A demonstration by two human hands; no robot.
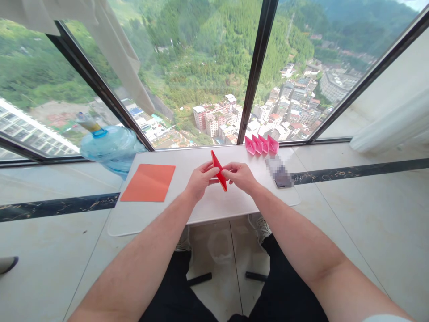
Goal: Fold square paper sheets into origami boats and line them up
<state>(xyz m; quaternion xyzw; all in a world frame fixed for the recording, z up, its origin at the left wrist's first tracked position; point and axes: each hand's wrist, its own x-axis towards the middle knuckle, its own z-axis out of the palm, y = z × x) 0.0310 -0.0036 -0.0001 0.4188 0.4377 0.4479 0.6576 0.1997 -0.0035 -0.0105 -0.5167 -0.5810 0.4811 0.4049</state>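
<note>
And here it is, dead centre of the frame: the red folded paper [221, 178], held up above the white table [187, 160], narrow and slanting, with a point at its top and another at its bottom. The left hand [200, 178] has it from the left, thumb and fingers pinching its near middle; the right hand [241, 175] comes in from the other side, fingertips bunched tight on the same spot, pinching the paper too.

So what's on the board? Look to the upper right of centre: 4 pink folded pieces [273, 144] standing in a close row by the window, crisp and pointed, and they look finished. The red piece seems well advanced, creased into several layers, though with the fingers busy on it I'd judge it not quite done. How many folds remain, I can't tell from here.

Over at centre left, the orange paper [148, 183] lies flat and square, no folding showing on it at all. Single sheet or stack? Can't tell. Just below the pink row sits a pixelated dark object [284, 182], perhaps a phone, untouched by either hand.
</note>
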